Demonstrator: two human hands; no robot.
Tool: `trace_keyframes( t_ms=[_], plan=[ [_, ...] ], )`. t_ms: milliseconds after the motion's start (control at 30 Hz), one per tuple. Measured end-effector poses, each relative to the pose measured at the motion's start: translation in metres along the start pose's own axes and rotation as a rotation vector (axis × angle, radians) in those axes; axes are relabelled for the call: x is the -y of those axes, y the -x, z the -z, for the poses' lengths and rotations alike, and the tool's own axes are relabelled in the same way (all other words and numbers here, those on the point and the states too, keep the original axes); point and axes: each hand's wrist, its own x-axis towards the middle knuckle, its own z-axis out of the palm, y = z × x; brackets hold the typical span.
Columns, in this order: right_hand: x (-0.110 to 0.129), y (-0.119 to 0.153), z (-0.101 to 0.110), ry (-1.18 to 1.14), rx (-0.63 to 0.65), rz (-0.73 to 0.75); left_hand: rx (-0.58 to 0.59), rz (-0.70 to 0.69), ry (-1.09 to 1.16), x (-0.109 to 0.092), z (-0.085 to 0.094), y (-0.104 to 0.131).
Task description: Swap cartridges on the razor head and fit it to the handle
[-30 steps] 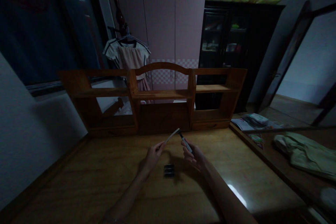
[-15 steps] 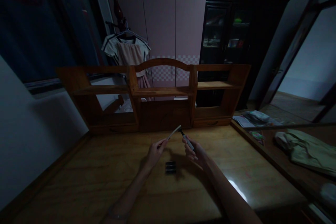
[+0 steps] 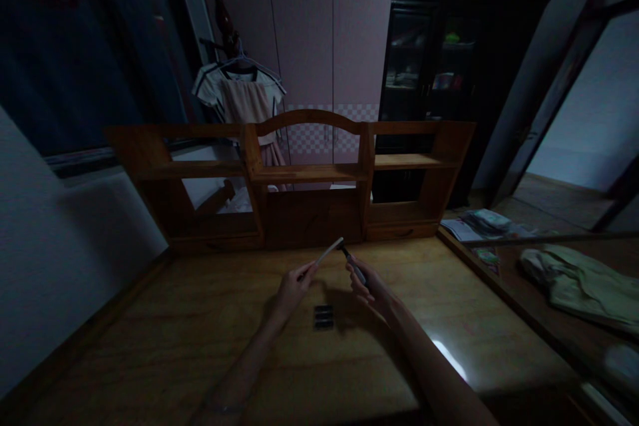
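Observation:
Pinched in my left hand (image 3: 295,285) is a thin pale stick (image 3: 328,251), slanting up to the right; its exact kind is too dim to make out. My right hand (image 3: 367,285) is closed around the grey handle of a razor (image 3: 357,271). The razor's dark neck and small head point up and left, meeting or nearly meeting the stick's far end; contact cannot be made out. On the tabletop between my forearms lies a small dark pack (image 3: 323,317) with several black bars across it.
A wooden shelf unit (image 3: 309,174) stands along the back of the wooden table (image 3: 210,319). To the right, green cloth (image 3: 574,279) and papers (image 3: 462,229) lie on a lower brown surface. A wall (image 3: 90,233) borders the left side.
Both hands keep their grips and nearly the same place. The razor has tilted or shifted very slightly, and the whole view has moved a little.

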Motion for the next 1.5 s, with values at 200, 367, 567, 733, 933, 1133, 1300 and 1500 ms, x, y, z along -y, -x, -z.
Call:
trace_keyframes(
  t_ms=[200,367,567,733,933,1133,1300,1500],
  plan=[
    [-0.009,-0.007,0.005,0.209,-0.315,0.179,-0.047,-0.008,-0.171,0.001,-0.002,0.006],
    [-0.012,-0.011,0.014,0.317,-0.429,0.251,-0.112,0.063,-0.231,0.003,0.007,0.006],
    [-0.015,-0.007,0.007,0.549,-0.449,0.370,-0.193,0.010,-0.108,-0.017,0.017,0.007],
    [-0.022,0.000,-0.005,0.911,-0.405,0.567,-0.165,0.025,0.062,-0.036,0.020,0.034],
    [-0.025,0.004,-0.015,1.045,-0.368,0.588,-0.178,0.116,0.141,-0.033,0.022,0.063],
    [-0.026,0.006,-0.015,1.108,-0.341,0.596,-0.275,0.162,0.125,-0.022,0.025,0.066],
    [-0.027,0.007,-0.014,0.988,-0.328,0.598,-0.238,0.116,0.123,-0.028,0.019,0.067],
    [-0.029,0.005,-0.011,1.043,-0.353,0.581,-0.229,0.125,0.082,-0.025,0.015,0.068]
  ],
)
